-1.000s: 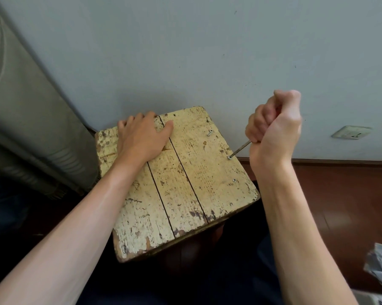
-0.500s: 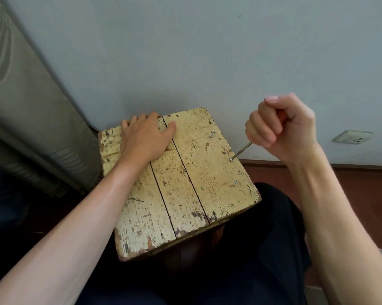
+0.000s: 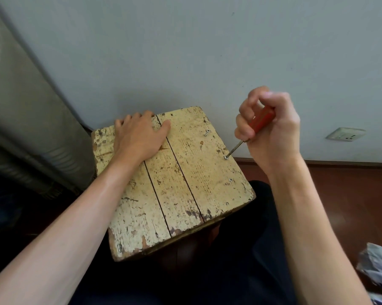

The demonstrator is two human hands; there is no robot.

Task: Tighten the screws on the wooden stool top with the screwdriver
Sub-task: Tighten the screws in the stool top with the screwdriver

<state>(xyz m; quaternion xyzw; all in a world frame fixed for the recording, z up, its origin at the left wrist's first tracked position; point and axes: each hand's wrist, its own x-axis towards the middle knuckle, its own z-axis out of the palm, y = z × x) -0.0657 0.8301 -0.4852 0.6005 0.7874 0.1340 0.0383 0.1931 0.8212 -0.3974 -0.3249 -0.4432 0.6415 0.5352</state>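
Observation:
The wooden stool top (image 3: 181,179) is made of three worn, cream-painted planks. My left hand (image 3: 139,135) lies flat on its far left part, pressing it down. My right hand (image 3: 267,128) is closed around the red handle of the screwdriver (image 3: 260,121). The thin metal shaft slants down to the left, and its tip sits in the middle screw (image 3: 226,158) near the right edge. A raised screw (image 3: 206,133) stands farther back on the same plank. Another screw (image 3: 230,179) sits nearer to me, nearly flush.
A pale wall (image 3: 207,51) stands right behind the stool, with a socket (image 3: 345,134) low on the right. A grey ribbed hose or curtain (image 3: 20,106) runs along the left. Red-brown floor (image 3: 351,194) lies to the right, with crumpled paper (image 3: 379,267) at the lower right.
My right hand has turned on the screwdriver: the fingers loosened and regripped, and the red handle now shows. The tip stays in the same screw. My left hand has not moved.

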